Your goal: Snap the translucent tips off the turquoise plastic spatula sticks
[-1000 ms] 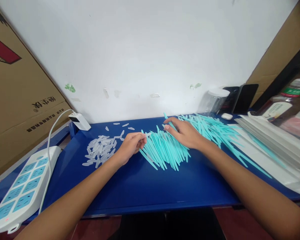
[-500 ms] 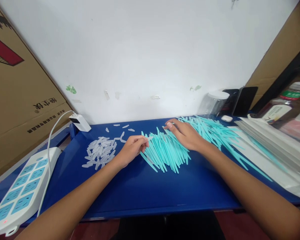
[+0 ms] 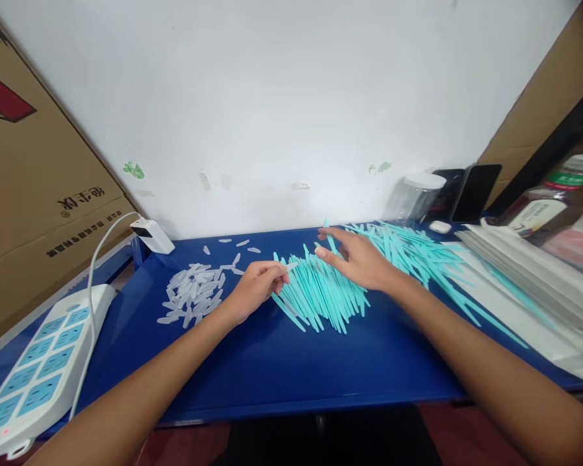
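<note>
My left hand (image 3: 260,288) pinches a small, translucent plastic piece (image 3: 290,266) between thumb and fingertips, at the left edge of a heap of slim teal plastic sticks (image 3: 328,294). Above the back of that heap is my right hand (image 3: 357,259), thumb and index finger spread apart. One teal stick (image 3: 331,243) is raised at its fingers, passing behind the index finger and showing above it; its grip is partly hidden. Left of my left hand lies a pile of similar translucent pieces (image 3: 194,294). More teal sticks (image 3: 403,252) lie loosely beyond my right wrist.
A white power strip (image 3: 43,369) and a corded white device (image 3: 152,235) stand at the left. Several translucent pieces lie along the back of the blue table (image 3: 272,382). At the right are a clear jar (image 3: 414,197), a phone (image 3: 476,193), stacked plastic sheets (image 3: 529,278) and a bottle (image 3: 547,207).
My right thumb and index finger have spread wider, and a teal stick now shows raised at the index finger. My left hand keeps its pinch in nearly the same place.
</note>
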`<action>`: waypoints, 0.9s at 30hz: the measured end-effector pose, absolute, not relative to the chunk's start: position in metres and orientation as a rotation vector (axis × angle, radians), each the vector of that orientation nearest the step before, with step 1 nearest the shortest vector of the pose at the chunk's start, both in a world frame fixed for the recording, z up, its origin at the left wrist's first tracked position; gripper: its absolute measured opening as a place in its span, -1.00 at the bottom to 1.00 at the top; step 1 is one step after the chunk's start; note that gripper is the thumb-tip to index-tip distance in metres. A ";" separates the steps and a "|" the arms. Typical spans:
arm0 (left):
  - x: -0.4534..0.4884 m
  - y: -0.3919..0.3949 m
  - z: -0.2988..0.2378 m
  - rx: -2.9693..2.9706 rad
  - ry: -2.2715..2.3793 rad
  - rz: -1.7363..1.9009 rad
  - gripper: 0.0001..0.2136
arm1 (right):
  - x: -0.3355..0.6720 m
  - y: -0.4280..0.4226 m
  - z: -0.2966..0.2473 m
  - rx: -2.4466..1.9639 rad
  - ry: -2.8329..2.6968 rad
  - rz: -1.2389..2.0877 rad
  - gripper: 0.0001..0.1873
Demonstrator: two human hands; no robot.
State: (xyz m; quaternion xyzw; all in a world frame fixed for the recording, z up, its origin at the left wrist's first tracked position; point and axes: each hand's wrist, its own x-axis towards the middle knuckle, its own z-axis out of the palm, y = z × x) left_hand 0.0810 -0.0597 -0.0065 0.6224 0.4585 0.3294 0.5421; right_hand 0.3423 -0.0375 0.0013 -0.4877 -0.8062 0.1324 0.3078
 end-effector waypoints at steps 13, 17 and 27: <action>0.080 -0.058 -0.008 1.505 1.086 0.781 -0.71 | 0.342 -0.033 -0.005 -1.288 -2.124 0.284 -0.35; 0.080 -0.059 -0.008 1.518 1.089 0.780 -0.71 | 0.343 -0.032 -0.004 -1.291 -2.127 0.282 -0.36; 0.081 -0.059 -0.008 1.593 1.104 0.744 -0.70 | 0.342 -0.033 -0.004 -1.273 -2.155 0.302 -0.40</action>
